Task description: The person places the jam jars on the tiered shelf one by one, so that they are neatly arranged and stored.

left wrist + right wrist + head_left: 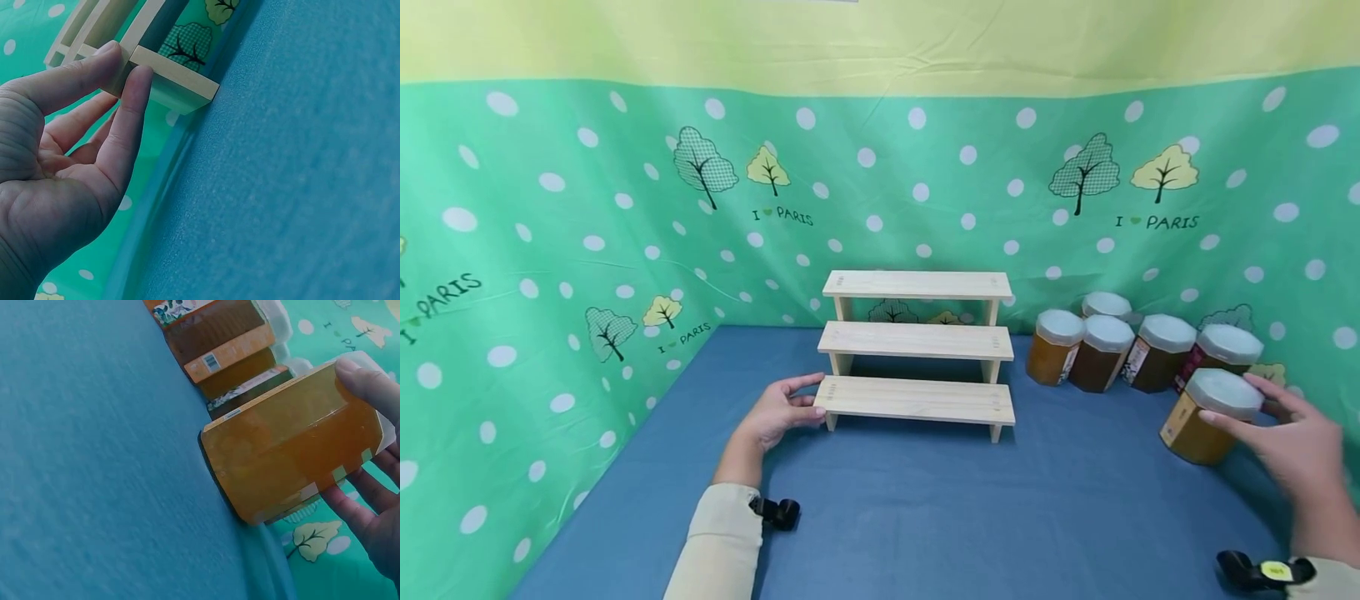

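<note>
A three-tier wooden display stand (917, 398) stands on the blue cloth near the middle. My left hand (781, 412) pinches the left end of its lowest step between thumb and fingers; the left wrist view shows this hand (81, 150) close up at the step's corner. Over at the right, my right hand (1296, 437) holds a honey-coloured jar (1202, 429) with a whitish lid, thumb on one side and fingers on the other. In the right wrist view the same jar (294, 447) is upright, its base touching or very near the cloth.
Behind the held jar several more lidded jars stand close together, among them an amber jar (1051, 360), a dark brown jar (1153, 362) and a reddish jar (1193, 360). A green dotted curtain (917, 158) hangs behind the blue cloth (910, 517).
</note>
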Demonstrator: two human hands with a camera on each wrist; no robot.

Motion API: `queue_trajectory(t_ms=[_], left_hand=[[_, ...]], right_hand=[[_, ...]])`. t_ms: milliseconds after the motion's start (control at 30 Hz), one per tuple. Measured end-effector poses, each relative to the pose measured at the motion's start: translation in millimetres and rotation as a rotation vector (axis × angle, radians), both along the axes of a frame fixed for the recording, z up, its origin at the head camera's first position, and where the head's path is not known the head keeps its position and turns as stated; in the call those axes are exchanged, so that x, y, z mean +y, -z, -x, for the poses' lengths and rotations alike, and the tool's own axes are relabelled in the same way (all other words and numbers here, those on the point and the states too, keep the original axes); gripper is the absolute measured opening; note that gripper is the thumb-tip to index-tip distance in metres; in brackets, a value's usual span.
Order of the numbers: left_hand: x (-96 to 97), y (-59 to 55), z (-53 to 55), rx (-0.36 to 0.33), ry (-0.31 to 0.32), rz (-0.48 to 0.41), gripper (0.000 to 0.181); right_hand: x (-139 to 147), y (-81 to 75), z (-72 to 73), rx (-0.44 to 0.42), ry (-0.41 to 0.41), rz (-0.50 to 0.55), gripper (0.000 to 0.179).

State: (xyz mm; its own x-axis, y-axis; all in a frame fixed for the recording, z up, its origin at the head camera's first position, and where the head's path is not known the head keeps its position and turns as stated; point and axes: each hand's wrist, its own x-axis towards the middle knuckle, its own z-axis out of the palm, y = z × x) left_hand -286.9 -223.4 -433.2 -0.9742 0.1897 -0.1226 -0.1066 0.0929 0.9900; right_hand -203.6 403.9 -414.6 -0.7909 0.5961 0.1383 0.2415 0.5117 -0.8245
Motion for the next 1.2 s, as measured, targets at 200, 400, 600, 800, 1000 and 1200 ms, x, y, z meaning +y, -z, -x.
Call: queue_trajectory(t_ms=[200, 400, 600, 800, 1000, 1200], left_hand=[[0.4, -0.5, -0.2, -0.002, -0.004, 0.003, 0.071], [0.7, -0.8, 0.2, -0.01, -0.014, -0.003, 0.071], [0.0, -1.0, 0.0, -0.008, -0.003, -0.003, 0.072], [-0.4, 0.5, 0.1, -0.006, 0.003, -0.002, 0.071], [0.4, 0.8, -0.6, -0.014, -0.011, 0.006, 0.07], [1.2, 0.3, -0.4, -0.014, -0.015, 0.01, 0.07]], right_hand=[[-5.7, -3.5, -0.5, -0.02, -0.033, -0.006, 0.085], [-10.8, -8.8, 0.6, -0.023, -0.065, -0.034, 0.085], [-18.0, -12.4, -0.4, 0.017, -0.081, -0.042, 0.081], [-25.9, -19.3, -3.0, 0.026, -0.109, -0.06, 0.082], [-36.7, -25.2, -6.6, 0.061, -0.132, -0.066, 0.081], [-45.5, -29.1, -7.9, 0.104, -0.141, -0.025, 0.077]])
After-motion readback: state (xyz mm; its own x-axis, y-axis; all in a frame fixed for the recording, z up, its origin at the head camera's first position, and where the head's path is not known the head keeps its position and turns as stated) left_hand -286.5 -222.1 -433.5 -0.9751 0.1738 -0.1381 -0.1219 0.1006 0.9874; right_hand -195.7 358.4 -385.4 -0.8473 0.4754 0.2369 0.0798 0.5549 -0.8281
